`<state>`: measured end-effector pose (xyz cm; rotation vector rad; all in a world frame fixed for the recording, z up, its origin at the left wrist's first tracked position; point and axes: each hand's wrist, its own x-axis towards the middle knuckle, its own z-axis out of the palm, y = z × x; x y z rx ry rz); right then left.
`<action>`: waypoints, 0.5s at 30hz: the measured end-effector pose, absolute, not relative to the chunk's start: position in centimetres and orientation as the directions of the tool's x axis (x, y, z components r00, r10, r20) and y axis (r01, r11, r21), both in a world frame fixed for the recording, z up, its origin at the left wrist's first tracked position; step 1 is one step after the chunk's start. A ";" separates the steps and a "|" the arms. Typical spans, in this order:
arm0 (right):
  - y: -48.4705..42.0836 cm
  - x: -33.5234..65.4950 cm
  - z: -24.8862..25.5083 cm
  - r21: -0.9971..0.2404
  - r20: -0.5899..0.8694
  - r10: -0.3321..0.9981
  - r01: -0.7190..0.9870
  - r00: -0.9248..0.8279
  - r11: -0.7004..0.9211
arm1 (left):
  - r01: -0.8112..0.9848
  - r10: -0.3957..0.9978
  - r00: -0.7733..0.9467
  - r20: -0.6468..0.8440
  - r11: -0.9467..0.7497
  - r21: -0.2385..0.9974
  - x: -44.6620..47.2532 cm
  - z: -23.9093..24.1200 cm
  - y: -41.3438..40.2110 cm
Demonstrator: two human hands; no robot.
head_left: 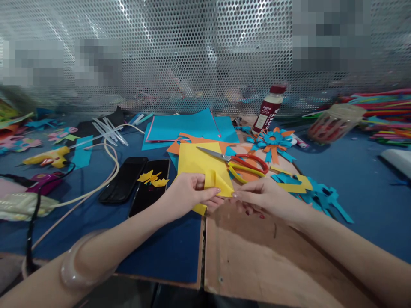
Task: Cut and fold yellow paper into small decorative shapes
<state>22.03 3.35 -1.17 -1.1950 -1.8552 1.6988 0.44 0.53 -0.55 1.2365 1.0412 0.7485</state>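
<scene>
Between my two hands is a small piece of yellow paper [221,183], curled over on itself. My left hand [195,192] pinches its left side with the thumb on top and fingers beneath. At the paper's right corner, the fingertips of my right hand [260,196] are pinched. Behind them lies a larger yellow sheet [192,156], partly covered by my left hand. Scissors [233,158] with red and yellow handles rest across that sheet, blades pointing left and slightly apart.
Two phones [123,179] lie left, yellow scraps [152,177] on one. Further left are a yellow glue gun [48,157] and looping cables [112,167]. Blue sheets [183,126], a bottle [269,109] and a blue-orange paper flower [272,141] stand behind. Cut-outs [324,196] and a jar [334,124] are right.
</scene>
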 end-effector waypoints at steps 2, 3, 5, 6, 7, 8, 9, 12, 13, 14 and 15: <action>3.3 21.9 -1.1 -0.937 -0.271 0.779 0.339 -0.566 -0.080 | 0.090 0.904 0.371 -0.213 0.194 0.977 0.4 -0.5 0.5; 3.2 21.9 -1.1 -0.937 -0.271 0.780 0.340 -0.564 -0.080 | 0.097 0.904 0.370 -0.216 0.193 0.976 0.4 -0.4 0.5; 3.1 21.8 -1.0 -0.937 -0.265 0.779 0.343 -0.569 -0.068 | 0.113 0.903 0.364 -0.226 0.198 0.974 0.5 -0.3 0.5; 3.0 21.7 -1.0 -0.936 -0.259 0.777 0.347 -0.573 -0.056 | 0.117 0.904 0.361 -0.228 0.198 0.973 0.5 -0.3 0.5; 3.0 21.6 -1.0 -0.935 -0.251 0.777 0.352 -0.578 -0.041 | 0.118 0.905 0.360 -0.226 0.196 0.973 0.5 -0.2 0.5; 2.9 21.6 -1.0 -0.933 -0.243 0.778 0.359 -0.579 -0.025 | 0.118 0.905 0.363 -0.222 0.192 0.974 0.5 -0.3 0.4; 2.8 21.5 -1.0 -0.930 -0.235 0.781 0.367 -0.579 -0.007 | 0.117 0.903 0.370 -0.219 0.189 0.975 0.6 -0.3 0.4; 2.5 21.4 -1.0 -0.914 -0.212 0.785 0.401 -0.582 0.050 | 0.116 0.888 0.404 -0.219 0.188 0.975 0.7 -0.5 0.2; 2.4 21.3 -1.0 -0.910 -0.210 0.785 0.411 -0.583 0.062 | 0.114 0.883 0.413 -0.224 0.193 0.974 0.7 -0.5 0.2; 2.3 21.3 -1.0 -0.906 -0.211 0.785 0.417 -0.582 0.066 | 0.111 0.879 0.418 -0.229 0.201 0.973 0.7 -0.6 0.2; 2.3 21.3 -1.0 -0.905 -0.216 0.786 0.421 -0.579 0.061 | 0.105 0.875 0.421 -0.237 0.212 0.972 0.7 -0.6 0.2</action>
